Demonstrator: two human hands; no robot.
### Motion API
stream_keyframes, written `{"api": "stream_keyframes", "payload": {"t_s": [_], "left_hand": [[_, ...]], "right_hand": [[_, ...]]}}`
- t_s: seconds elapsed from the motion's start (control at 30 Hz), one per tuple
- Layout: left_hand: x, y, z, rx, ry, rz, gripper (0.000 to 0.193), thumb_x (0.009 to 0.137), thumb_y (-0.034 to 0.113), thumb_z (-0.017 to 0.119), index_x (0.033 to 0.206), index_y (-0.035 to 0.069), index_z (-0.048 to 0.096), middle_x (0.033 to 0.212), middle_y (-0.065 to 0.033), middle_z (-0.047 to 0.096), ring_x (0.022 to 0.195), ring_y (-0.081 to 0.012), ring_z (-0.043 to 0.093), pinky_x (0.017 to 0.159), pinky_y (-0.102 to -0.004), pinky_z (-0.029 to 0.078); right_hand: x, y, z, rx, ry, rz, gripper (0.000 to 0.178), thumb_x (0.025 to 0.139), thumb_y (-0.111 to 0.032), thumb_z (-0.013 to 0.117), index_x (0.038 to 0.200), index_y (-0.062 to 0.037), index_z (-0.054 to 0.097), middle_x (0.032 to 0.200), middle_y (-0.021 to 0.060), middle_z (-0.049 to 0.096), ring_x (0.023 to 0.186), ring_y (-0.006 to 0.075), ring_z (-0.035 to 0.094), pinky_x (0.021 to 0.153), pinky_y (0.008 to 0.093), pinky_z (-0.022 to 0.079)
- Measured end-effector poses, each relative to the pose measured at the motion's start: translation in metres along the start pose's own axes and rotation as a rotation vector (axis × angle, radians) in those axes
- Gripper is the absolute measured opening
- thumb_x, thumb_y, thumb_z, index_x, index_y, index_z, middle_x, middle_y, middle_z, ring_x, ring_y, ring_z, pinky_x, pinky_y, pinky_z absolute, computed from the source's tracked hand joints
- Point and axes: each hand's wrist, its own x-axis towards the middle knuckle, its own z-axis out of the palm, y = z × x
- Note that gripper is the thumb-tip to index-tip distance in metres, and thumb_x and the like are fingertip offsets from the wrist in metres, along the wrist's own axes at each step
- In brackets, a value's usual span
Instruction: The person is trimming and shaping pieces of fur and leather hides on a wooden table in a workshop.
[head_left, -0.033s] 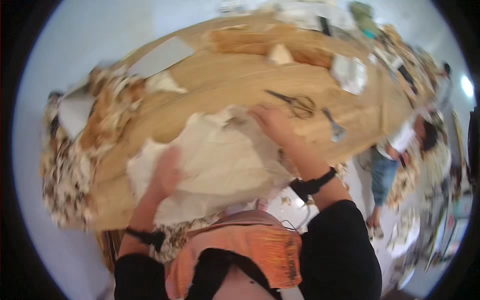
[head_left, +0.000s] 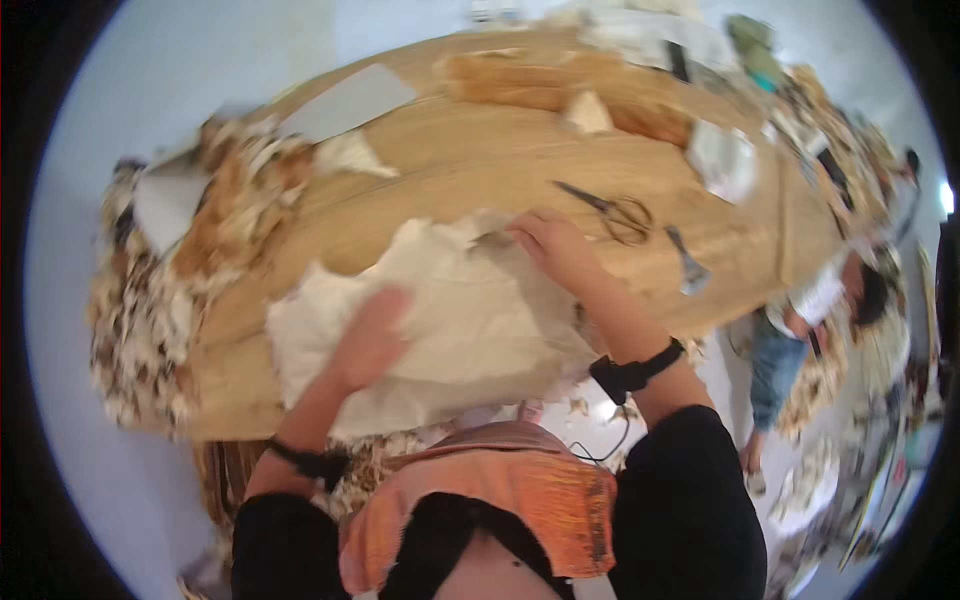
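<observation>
A pale cream pelt [head_left: 468, 310] lies skin side up along the near edge of the wooden table, its outline ragged. At its far right edge my right hand [head_left: 558, 250] has its fingers closed on the rim of the skin, where a fold lifts slightly. My left hand [head_left: 372, 340] rests over the left part of the pelt with fingers stretched out flat, somewhat blurred by motion. Beyond my right hand are dark scissors [head_left: 612, 212] and a grey metal scraper-like tool [head_left: 687, 262], both lying loose.
Brown and white fur pieces [head_left: 245, 200] heap up at the table's left. A long orange-brown fur [head_left: 520, 82] stretches along the far side of the wooden table [head_left: 450, 160], near a white sheet [head_left: 350, 100]. At the right, another person [head_left: 785, 350] is beside more fur.
My left hand has slid right across the pelt. The whole view has shifted slightly, while my right hand stays at the same edge.
</observation>
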Motion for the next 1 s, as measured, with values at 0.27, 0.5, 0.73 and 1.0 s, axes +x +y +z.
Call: {"api": "stream_keyframes", "payload": {"t_s": [0.27, 0.5, 0.73, 1.0], "left_hand": [[0.078, 0.124, 0.095, 0.155, -0.056, 0.163, 0.116, 0.071, 0.063, 0.078, 0.155, -0.003, 0.033, 0.161, -0.0239, 0.031, 0.153, -0.0376, 0.023, 0.125, -0.0544, 0.015], [0.082, 0.134, 0.088, 0.202, -0.158, 0.11, 0.116, 0.067, 0.059, 0.081, 0.154, -0.002, 0.034, 0.162, -0.0241, 0.028, 0.156, -0.0364, 0.017, 0.125, -0.0549, 0.011], [0.081, 0.137, 0.1, 0.175, -0.074, 0.152, 0.122, 0.063, 0.054, 0.086, 0.157, 0.0, 0.029, 0.164, -0.0218, 0.026, 0.155, -0.0373, 0.017, 0.125, -0.0566, 0.011], [0.077, 0.146, 0.106, 0.194, -0.06, 0.164, 0.124, 0.059, 0.047, 0.089, 0.158, 0.004, 0.028, 0.164, -0.0173, 0.027, 0.155, -0.0369, 0.019, 0.125, -0.0582, 0.012]], "right_hand": [[0.02, -0.003, 0.046, -0.222, -0.457, -0.276, 0.018, 0.091, -0.029, 0.069, 0.099, -0.0133, 0.066, 0.105, 0.0081, 0.063, 0.109, 0.0315, 0.057, 0.088, 0.0465, 0.044], [0.024, 0.021, 0.077, 0.014, -0.222, -0.283, 0.018, 0.091, -0.029, 0.069, 0.094, -0.0119, 0.063, 0.093, 0.0055, 0.063, 0.093, 0.031, 0.06, 0.086, 0.0462, 0.041], [0.034, 0.037, 0.038, 0.326, -0.36, -0.083, 0.015, 0.089, -0.024, 0.072, 0.094, -0.0119, 0.064, 0.092, 0.0073, 0.059, 0.093, 0.0303, 0.058, 0.083, 0.0436, 0.043], [0.029, 0.032, 0.038, -0.006, -0.27, -0.31, 0.015, 0.085, -0.022, 0.073, 0.09, -0.0126, 0.063, 0.098, 0.0073, 0.057, 0.095, 0.0325, 0.055, 0.088, 0.0439, 0.039]]}}
